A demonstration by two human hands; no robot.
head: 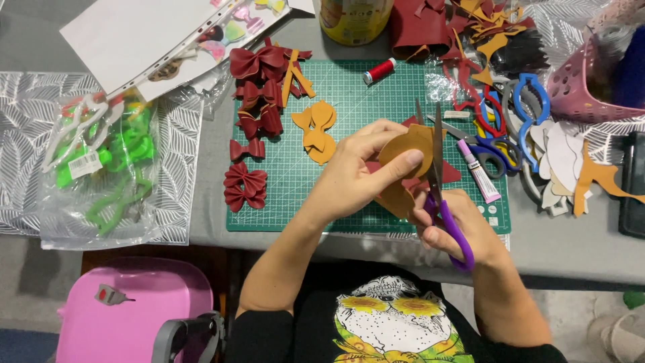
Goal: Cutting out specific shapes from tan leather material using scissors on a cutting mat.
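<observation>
**Scissors at the tan leather piece**

From the head camera, we see a green cutting mat crowded with dark red bows, mustard bows, a red thread spool and a glue tube. Our left hand pinches the tan leather piece above the mat; our right hand grips purple-handled scissors, blades upright against it.

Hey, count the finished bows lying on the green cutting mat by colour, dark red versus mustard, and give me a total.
Dark red bows: 6, in a column down the left side of the green cutting mat
Mustard bows: 2, one above the other beside the left hand
Total: 8
</observation>
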